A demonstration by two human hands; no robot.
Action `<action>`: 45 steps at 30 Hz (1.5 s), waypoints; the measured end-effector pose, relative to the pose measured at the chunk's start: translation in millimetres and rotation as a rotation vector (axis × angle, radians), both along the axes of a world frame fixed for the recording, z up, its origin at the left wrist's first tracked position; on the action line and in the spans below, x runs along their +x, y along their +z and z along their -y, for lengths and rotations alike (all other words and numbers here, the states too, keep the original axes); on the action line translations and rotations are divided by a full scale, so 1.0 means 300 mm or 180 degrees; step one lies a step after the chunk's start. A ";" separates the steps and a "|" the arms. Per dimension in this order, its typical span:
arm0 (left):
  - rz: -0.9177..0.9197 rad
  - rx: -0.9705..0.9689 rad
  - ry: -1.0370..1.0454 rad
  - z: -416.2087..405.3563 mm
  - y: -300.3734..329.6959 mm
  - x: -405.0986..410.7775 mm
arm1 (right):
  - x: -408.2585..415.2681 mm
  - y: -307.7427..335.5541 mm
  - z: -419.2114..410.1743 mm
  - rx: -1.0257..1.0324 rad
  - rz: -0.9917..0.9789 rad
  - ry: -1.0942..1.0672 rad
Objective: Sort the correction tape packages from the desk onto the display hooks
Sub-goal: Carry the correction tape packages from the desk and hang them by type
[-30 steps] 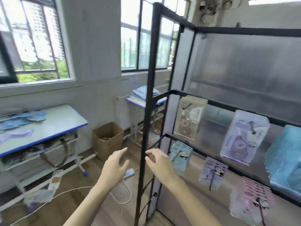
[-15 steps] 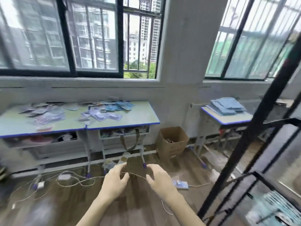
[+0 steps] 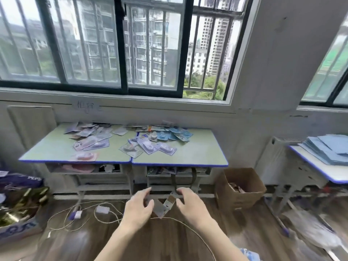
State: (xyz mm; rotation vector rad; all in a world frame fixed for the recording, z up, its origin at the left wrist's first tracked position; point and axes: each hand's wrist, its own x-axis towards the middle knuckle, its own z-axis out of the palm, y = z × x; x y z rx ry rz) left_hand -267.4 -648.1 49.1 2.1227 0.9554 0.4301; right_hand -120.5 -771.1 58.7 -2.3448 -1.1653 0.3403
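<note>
Barred windows (image 3: 150, 44) fill the wall behind a green worktop (image 3: 197, 155) with a blue edge, made of two desks butted side by side. Correction tape packages (image 3: 148, 146) lie scattered over its far half, flat and overlapping, in loose clusters: pale purple ones towards the far left corner, blue ones near the far right, a mixed fan at the seam between the desks, and a pinkish one (image 3: 84, 156) alone close to the near left edge. They overlap too much for an exact count; there are a few dozen by my estimate. Both hands hang low in front of the worktop, well short of its near edge and holding nothing: the left hand (image 3: 138, 208) and the right hand (image 3: 190, 204) are apart, fingers loosely spread and slightly curled. The packages lie ahead of and above the hands in the view, and the mixed fan at the seam sits almost straight ahead, about equally near to either hand. A cardboard box (image 3: 239, 187) stands on the floor off the right end. No display hooks are in view.
</note>
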 end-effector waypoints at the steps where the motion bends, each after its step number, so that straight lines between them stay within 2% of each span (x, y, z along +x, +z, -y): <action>1: -0.0006 0.0013 0.0014 -0.032 0.002 0.016 | 0.016 -0.003 -0.042 -0.0005 -0.0003 0.0032; 11: -0.0255 0.0236 0.0090 -0.286 -0.032 0.246 | 0.239 -0.058 -0.395 -0.0279 0.0068 0.0363; 25: -0.0419 0.0163 0.0390 -0.748 -0.063 0.801 | 0.906 -0.163 -0.886 -0.0808 0.0067 0.0659; 38: -0.0564 -0.0063 0.0188 -1.066 -0.093 1.162 | 1.258 -0.192 -1.247 -0.0873 -0.0028 0.0272; 45: -0.0485 -0.0221 -0.0050 -1.358 -0.134 1.329 | 1.493 -0.248 -1.521 -0.0847 -0.0271 -0.0550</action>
